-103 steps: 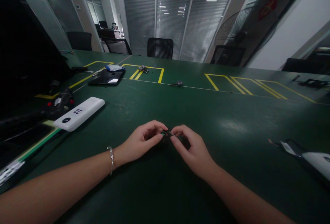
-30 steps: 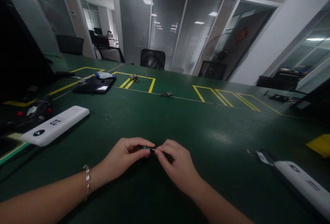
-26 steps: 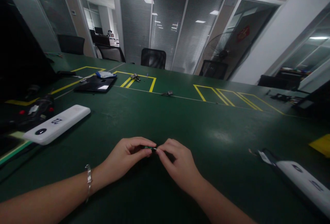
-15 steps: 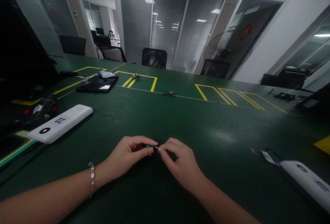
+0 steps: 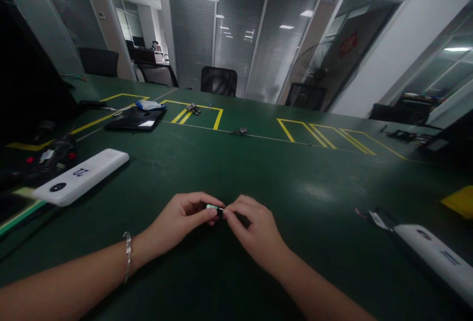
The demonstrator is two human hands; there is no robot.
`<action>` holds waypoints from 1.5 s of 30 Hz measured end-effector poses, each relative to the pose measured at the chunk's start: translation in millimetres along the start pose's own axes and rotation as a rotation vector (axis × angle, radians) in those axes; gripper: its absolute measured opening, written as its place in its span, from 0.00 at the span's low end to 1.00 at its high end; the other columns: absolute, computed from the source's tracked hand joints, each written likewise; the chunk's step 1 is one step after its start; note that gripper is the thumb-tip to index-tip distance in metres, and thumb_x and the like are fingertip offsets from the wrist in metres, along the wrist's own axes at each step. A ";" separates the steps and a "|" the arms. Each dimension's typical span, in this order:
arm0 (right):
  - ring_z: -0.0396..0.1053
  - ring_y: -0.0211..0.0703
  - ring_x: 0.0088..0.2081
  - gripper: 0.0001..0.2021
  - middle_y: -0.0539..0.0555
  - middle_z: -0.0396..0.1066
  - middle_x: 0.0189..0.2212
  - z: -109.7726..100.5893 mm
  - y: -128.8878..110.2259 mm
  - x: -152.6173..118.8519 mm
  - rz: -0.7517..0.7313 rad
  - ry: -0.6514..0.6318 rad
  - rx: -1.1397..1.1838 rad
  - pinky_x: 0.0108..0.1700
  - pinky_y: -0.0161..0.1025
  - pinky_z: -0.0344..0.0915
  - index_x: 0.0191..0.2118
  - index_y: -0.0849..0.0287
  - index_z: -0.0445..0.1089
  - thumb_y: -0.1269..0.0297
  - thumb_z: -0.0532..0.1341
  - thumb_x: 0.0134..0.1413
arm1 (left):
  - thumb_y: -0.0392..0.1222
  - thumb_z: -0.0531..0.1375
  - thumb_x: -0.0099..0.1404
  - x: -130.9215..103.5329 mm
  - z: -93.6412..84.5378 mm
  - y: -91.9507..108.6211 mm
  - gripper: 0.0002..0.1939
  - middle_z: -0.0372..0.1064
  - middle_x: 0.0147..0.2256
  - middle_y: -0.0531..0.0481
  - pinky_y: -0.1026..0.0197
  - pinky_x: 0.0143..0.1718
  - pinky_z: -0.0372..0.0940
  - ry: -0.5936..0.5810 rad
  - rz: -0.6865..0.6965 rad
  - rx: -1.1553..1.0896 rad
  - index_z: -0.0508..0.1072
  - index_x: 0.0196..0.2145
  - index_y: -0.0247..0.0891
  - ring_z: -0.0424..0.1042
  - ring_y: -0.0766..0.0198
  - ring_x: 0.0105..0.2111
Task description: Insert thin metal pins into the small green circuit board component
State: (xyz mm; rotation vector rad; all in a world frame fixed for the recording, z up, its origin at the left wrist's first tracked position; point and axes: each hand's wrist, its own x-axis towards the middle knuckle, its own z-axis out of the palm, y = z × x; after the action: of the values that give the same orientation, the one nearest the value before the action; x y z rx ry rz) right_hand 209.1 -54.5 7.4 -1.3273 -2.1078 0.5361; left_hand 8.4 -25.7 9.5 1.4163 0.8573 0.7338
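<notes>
Just above the green table (image 5: 207, 163), my left hand (image 5: 185, 216) pinches a small green piece (image 5: 212, 207) between thumb and fingers. It looks like a little circuit board or connector, but it is too small to name. A thin, pale tip (image 5: 221, 208) sticks out of its right end. Close on the right, my right hand (image 5: 253, 222) is closed, with thumb and forefinger pinched at that tip. What exactly the right fingertips grip is hidden. A silver bracelet (image 5: 127, 257) circles my left wrist.
To the left lies a white device marked 22 (image 5: 82, 177), near a dark tool with red buttons (image 5: 55, 156). A similar white device (image 5: 432, 257) is at the right. Farther back are a black folder-like slab (image 5: 135, 119), small metal parts (image 5: 192, 109) and yellow tape marks.
The view has shifted slightly. The green piece has turned in my left fingers and shows more of its pale green face; both hands stay pinched together.
</notes>
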 end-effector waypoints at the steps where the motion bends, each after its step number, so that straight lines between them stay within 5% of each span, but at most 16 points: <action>1: 0.67 0.39 0.33 0.10 0.50 0.70 0.30 0.0 0.0 0.2 0.000 0.000 -0.001 0.34 0.35 0.60 0.35 0.55 0.74 0.65 0.55 0.63 | 0.38 0.62 0.62 0.3 0.2 0.6 0.11 0.76 0.36 0.48 0.58 0.39 0.67 0.000 0.002 0.000 0.77 0.42 0.37 0.72 0.62 0.34; 18: 0.67 0.39 0.33 0.10 0.50 0.70 0.30 -1.3 2.3 -0.7 -0.045 -0.018 0.027 0.35 0.35 0.61 0.35 0.55 0.74 0.65 0.55 0.63 | 0.38 0.62 0.62 1.0 -1.0 0.2 0.10 0.74 0.43 0.48 0.56 0.45 0.65 -0.029 0.018 -0.028 0.75 0.42 0.38 0.72 0.59 0.42; 28: 0.68 0.40 0.33 0.10 0.50 0.70 0.30 -2.3 1.3 -0.4 -0.027 0.018 0.047 0.35 0.36 0.62 0.35 0.55 0.74 0.65 0.55 0.63 | 0.37 0.62 0.62 4.5 -6.3 -7.9 0.10 0.69 0.37 0.51 0.59 0.38 0.64 0.131 0.073 -0.088 0.63 0.39 0.40 0.71 0.59 0.40; 39: 0.68 0.40 0.33 0.10 0.51 0.70 0.31 -1.4 2.9 0.2 -0.025 0.033 0.062 0.34 0.36 0.62 0.35 0.56 0.74 0.66 0.55 0.63 | 0.40 0.60 0.64 0.5 -7.7 -0.4 0.09 0.65 0.38 0.50 0.60 0.37 0.64 0.037 0.170 0.378 0.72 0.42 0.39 0.66 0.62 0.34; 45: 0.68 0.39 0.33 0.10 0.50 0.70 0.31 -1.7 1.4 -0.4 -0.026 0.027 0.051 0.34 0.35 0.61 0.35 0.56 0.74 0.65 0.55 0.63 | 0.39 0.58 0.65 -4.5 -3.8 7.2 0.13 0.69 0.39 0.49 0.59 0.38 0.65 0.043 0.148 0.492 0.67 0.48 0.40 0.69 0.60 0.37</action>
State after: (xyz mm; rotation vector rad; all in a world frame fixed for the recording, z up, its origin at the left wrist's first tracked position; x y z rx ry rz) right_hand 211.4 -54.3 7.8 -1.2705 -2.0732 0.5547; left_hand 3.3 -27.4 17.1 1.9221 1.0191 0.6935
